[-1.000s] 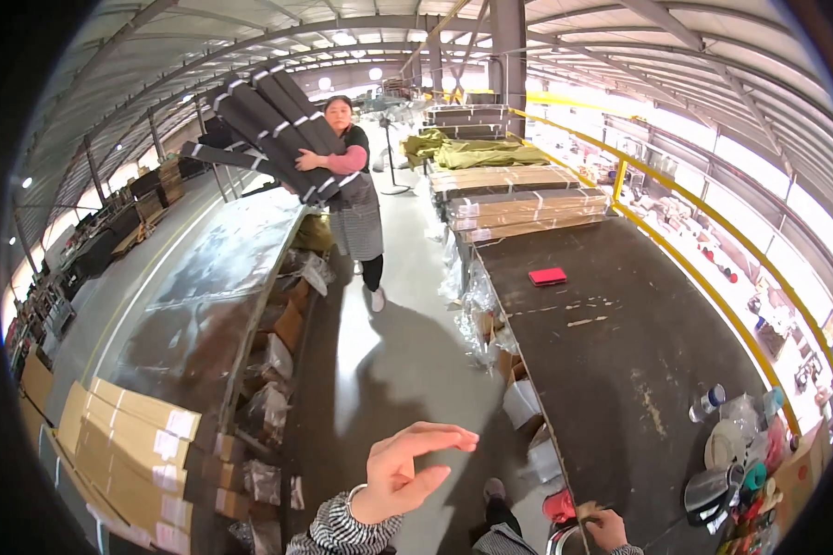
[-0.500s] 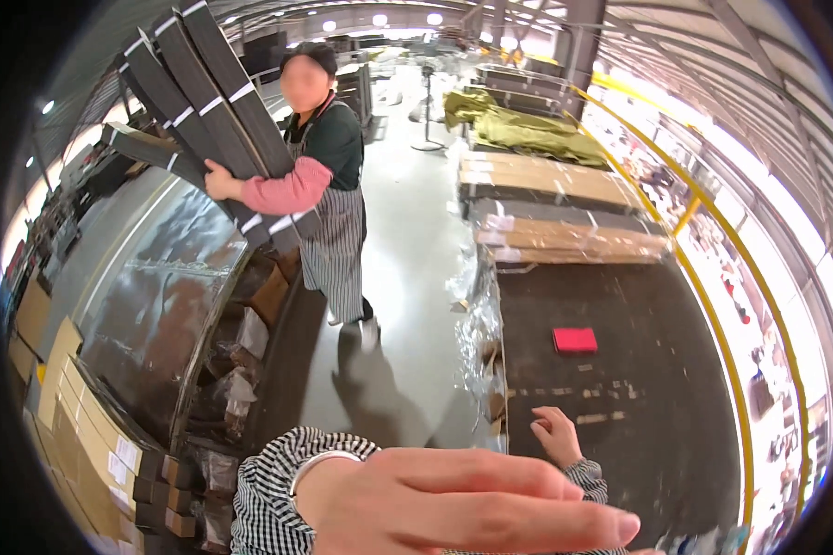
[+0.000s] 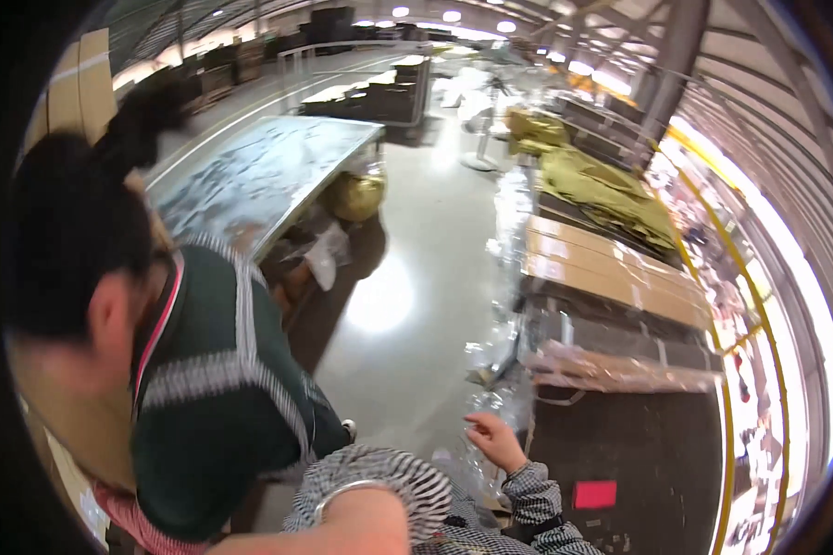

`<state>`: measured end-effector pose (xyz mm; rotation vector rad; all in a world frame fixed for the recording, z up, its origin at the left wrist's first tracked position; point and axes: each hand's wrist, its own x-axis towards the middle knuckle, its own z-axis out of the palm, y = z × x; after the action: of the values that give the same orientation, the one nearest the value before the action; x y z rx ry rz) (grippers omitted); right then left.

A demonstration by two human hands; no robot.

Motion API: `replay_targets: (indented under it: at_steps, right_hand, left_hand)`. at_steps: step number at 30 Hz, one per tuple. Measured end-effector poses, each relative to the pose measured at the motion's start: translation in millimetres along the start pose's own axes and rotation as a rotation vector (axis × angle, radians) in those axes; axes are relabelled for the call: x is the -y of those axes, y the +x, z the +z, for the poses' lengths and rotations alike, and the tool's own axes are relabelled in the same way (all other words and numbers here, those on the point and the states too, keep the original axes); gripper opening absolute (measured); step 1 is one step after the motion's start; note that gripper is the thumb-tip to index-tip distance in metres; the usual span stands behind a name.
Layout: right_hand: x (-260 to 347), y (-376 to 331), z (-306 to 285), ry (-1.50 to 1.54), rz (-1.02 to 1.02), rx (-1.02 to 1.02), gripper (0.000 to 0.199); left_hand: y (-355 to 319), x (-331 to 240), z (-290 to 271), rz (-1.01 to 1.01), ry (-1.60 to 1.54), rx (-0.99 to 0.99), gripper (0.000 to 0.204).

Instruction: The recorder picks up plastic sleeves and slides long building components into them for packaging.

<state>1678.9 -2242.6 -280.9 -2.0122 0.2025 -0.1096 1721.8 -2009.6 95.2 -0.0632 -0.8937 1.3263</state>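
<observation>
My right hand (image 3: pixel 496 440) hovers beside the left edge of a dark flat stack (image 3: pixel 565 444), near crumpled clear plastic wrap (image 3: pixel 500 404). Its fingers are loosely bent, with nothing in them. Low in the picture, my left hand (image 3: pixel 356 525) shows only its wrist and back, below a checked cuff and a pale bangle. The lower edge cuts off its fingers. A flat red rectangle (image 3: pixel 594 494) lies on the dark stack, to the right of my right hand. Close on my left, a person in a dark green top (image 3: pixel 213 407) with apron straps bends forward.
A film-covered table (image 3: pixel 278 162) stands at the far left, with plastic bags (image 3: pixel 329 254) beneath it. The grey aisle floor (image 3: pixel 416 342) runs ahead. Along the right are long brown cartons (image 3: pixel 611 268), olive cloth (image 3: pixel 602 190) and a yellow railing (image 3: pixel 745 277).
The person has come from the aisle to close on my left; the long dark strips they carried are out of view. My left hand has dropped toward the lower edge. The view has shifted.
</observation>
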Motion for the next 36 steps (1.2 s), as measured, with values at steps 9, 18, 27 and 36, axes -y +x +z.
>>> replay_targets:
  at_steps: [9,18,27,36]
  right_hand:
    - [-44,374,65,-0.249,-0.528,0.493,0.029]
    - [46,519,351,-0.566,-0.607,1.177,0.04]
    - [-56,551,709,-1.189,-1.347,1.507,0.036]
    - [-215,543,1037,-1.324,-1.765,1.281,0.043]
  left_hand:
    - [-163,132,-323,-1.003,0.854,1.035,0.052]
    - [-106,-61,-497,-1.185,2.086,0.144,0.023]
    - [-125,-162,-595,-0.586,2.318,-0.812,0.02]
    - [-255,-209,-667,-0.465,2.487,-1.459,0.024]
